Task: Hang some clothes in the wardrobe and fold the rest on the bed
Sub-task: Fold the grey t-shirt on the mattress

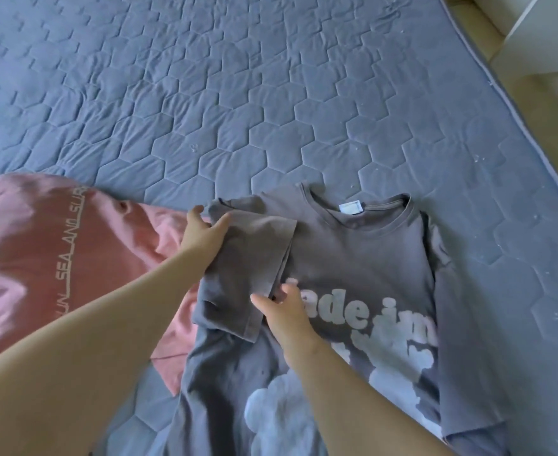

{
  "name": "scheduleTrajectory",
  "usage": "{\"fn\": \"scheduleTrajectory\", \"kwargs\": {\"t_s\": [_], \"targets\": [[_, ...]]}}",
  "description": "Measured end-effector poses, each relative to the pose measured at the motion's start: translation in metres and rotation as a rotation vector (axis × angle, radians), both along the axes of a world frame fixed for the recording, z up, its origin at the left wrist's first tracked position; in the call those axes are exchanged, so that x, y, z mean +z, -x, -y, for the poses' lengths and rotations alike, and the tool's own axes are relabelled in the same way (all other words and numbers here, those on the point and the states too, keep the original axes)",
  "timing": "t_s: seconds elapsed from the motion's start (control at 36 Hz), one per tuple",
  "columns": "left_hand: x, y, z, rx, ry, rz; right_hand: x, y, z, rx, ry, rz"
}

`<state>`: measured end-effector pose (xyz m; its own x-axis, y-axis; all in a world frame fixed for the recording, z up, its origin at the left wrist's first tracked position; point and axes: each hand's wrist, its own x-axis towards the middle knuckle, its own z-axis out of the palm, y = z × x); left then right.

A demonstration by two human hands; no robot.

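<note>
grey cotton T-shirt with white puffy lettering lay front-up at lower centre on blue-grey hexagon-quilted bed cover | sleeve folded onto chest | left hand gripped sleeve's upper edge, thumb on top | right hand pinched sleeve hem, fingers curled | pink printed T-shirt crumpled at left

The grey cotton T-shirt with the white puffy print runs out at the bottom edge, hem unseen. The right hand and the folded-in sleeve cover the start of the printed words, and the folded right side hides their end. The pink T-shirt with white lettering is cut by the left edge and lies partly under the grey one. The writing on the small white neck label is too small to read.
</note>
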<state>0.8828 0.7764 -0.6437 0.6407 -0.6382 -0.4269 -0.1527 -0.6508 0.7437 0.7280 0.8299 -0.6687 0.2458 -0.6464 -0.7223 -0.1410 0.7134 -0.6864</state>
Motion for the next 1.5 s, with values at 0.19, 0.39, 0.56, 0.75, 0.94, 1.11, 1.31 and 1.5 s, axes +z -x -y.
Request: {"fn": "scheduleTrajectory", "kwargs": {"t_s": [0.19,0.39,0.56,0.75,0.94,1.11,1.31,1.5], "targets": [[-0.014,0.008,-0.063,-0.19,-0.228,0.227,0.003,0.002,-0.011,0.173,0.055,-0.114],[-0.001,0.026,-0.075,-0.212,-0.296,0.437,0.007,0.022,-0.014,0.155,0.318,-0.344],[-0.008,0.067,-0.086,-0.723,-0.126,0.938,0.017,0.093,-0.034,0.092,0.563,-0.751],[-0.011,0.169,-0.1,-1.232,-0.219,0.667,0.013,0.17,-0.058,0.043,0.67,-1.134],[-0.019,0.236,-0.105,-1.412,-0.461,0.52,0.01,0.229,-0.062,-0.342,0.23,-0.965],[-0.026,0.242,-0.1,-1.442,-0.566,0.561,0.005,0.264,-0.05,-0.709,-0.136,-0.4],[-0.017,0.258,-0.093,-1.306,-0.564,0.601,0.014,0.283,-0.022,-0.761,0.212,-0.514],[-0.001,0.288,-0.079,-1.178,-0.451,0.602,0.059,0.323,0.03,-0.833,0.507,-0.61]]}}
